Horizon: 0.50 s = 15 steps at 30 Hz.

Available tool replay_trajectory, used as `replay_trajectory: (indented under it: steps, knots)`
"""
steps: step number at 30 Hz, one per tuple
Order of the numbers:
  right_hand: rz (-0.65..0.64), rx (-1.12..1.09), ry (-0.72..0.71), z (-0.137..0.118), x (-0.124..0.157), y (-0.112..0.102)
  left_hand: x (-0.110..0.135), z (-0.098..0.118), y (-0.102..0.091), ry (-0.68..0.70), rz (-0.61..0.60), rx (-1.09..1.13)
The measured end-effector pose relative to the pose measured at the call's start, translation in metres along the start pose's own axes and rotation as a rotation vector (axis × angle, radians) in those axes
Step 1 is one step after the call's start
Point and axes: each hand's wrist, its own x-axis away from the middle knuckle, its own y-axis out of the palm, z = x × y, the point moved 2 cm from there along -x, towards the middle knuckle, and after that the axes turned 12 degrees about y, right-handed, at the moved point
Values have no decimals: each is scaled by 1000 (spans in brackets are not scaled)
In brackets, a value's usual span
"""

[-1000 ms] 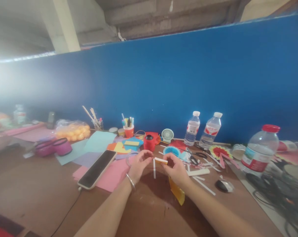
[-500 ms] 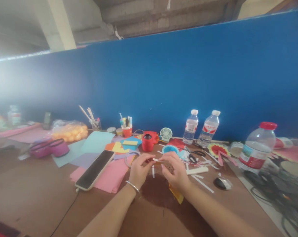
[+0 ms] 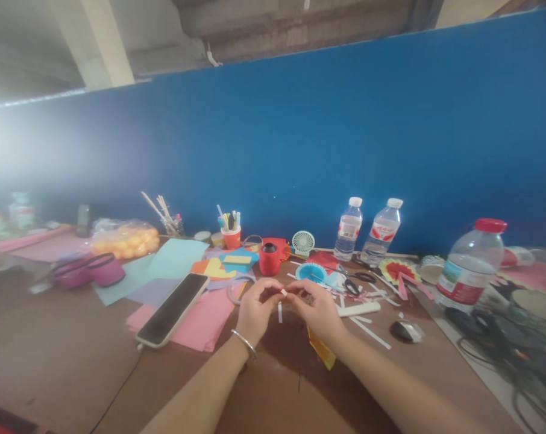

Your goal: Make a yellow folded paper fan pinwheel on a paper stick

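My left hand, with a bangle at the wrist, and my right hand meet over the brown table. Both pinch a small white paper strip between their fingertips. A yellow-orange folded paper lies under my right wrist. Another white strip lies on the table just below the hands.
A phone rests on pink paper to the left. Behind the hands are a red cup, scissors, paper fans, loose strips and two water bottles. A large bottle, mouse and cables lie right.
My hands have come together from apart. The right hand, which held an orange-edged white strip alone, now shares a small white strip with the left. The view has shifted slightly.
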Motion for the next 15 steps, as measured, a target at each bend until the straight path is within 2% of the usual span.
replay_trajectory:
  steps: [4,8,12,15]
  knots:
    - [-11,-29,-17,1,-2,0,-1,-2,1,-16,19,67]
    - [-21,-88,35,4,-2,1,0,-1,5,-75,18,175]
    - [-8,-60,55,6,-3,1,2,2,7,-126,36,305]
    - [4,-12,22,7,-4,0,1,2,5,-140,27,307]
